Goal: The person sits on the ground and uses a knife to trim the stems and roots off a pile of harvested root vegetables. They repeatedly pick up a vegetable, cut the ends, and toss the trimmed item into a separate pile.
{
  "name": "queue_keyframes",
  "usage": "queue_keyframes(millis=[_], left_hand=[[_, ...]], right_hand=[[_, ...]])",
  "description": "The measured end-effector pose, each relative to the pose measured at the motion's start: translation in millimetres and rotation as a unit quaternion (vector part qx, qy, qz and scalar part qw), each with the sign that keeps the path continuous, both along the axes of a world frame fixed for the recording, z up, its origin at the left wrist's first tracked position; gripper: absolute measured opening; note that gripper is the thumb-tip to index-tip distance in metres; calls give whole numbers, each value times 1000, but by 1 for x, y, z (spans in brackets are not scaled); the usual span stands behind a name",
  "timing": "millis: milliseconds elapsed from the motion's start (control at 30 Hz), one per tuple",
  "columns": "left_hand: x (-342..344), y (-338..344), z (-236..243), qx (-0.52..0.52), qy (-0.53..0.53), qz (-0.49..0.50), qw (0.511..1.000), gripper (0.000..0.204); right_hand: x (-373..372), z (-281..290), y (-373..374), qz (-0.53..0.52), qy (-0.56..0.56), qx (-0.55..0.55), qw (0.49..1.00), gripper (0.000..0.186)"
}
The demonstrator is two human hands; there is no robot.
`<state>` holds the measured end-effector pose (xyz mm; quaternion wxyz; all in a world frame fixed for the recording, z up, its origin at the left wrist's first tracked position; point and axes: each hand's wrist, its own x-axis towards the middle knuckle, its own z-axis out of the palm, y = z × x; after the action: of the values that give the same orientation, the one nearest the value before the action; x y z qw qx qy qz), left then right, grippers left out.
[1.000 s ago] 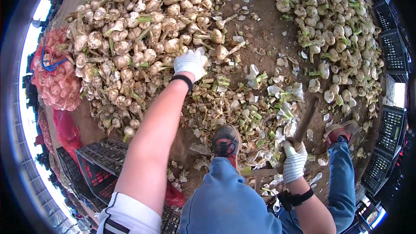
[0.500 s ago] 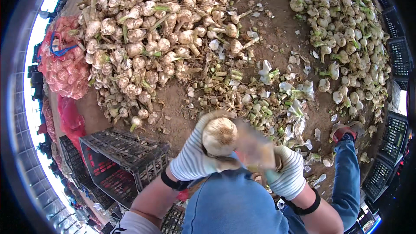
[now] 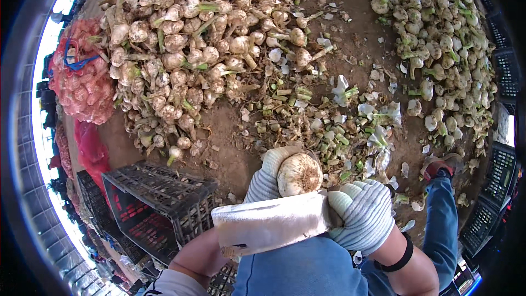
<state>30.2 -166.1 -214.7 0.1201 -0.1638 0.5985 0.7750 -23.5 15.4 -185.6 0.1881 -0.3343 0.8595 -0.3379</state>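
**Left grip (image 3: 267,178) wrapped round a garlic bulb (image 3: 300,175), right grip (image 3: 364,216) clenched at the end of a wide blade (image 3: 271,222)**

Head view: bulb's right by the blade's far edge, above the jeans (image 3: 301,271), can't tell if they touch. Big garlic heap (image 3: 181,38) up left on the ground (image 3: 227,140), another heap (image 3: 438,44) up right, stem trimmings (image 3: 334,134) in between, black crate (image 3: 164,182) beside the left forearm (image 3: 197,255).

Wide blade (image 3: 271,222): metal, pale satin sheen, smeared, dark patch near lower corner. Garlic bulb (image 3: 299,175): papery outer skin, matt, soil-streaked, rough at root end. Left-hand glove (image 3: 263,182) and right-hand glove (image 3: 364,212): ribbed knit cloth, matt. Jeans (image 3: 307,271): matt denim. Crate (image 3: 159,185): hard plastic, openwork, dusty. Sack (image 3: 82,96): plastic-looking netting. Ground (image 3: 227,145): bare earth, dull, rough. Loose skins (image 3: 379,137): thin, papery.
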Motion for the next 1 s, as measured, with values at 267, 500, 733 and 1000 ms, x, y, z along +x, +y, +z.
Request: queue_keyframes(millis=[267,500,733,1000], left_hand=[[1,-1,4,-71,35,-9,997,42],[3,-2,3,-96,55,-21,994,32],[-5,-11,4,-278,221,-80,931,88],[-6,-5,-11,-189,153,-54,968,83]], right_hand=[[-8,-8,-5,16,48,-9,999,21],[-10,-46,10,-2,88,-44,995,27],[-2,-137,70,-317,-225,26,921,21],[-1,-83,66,-224,-114,-45,967,14]])
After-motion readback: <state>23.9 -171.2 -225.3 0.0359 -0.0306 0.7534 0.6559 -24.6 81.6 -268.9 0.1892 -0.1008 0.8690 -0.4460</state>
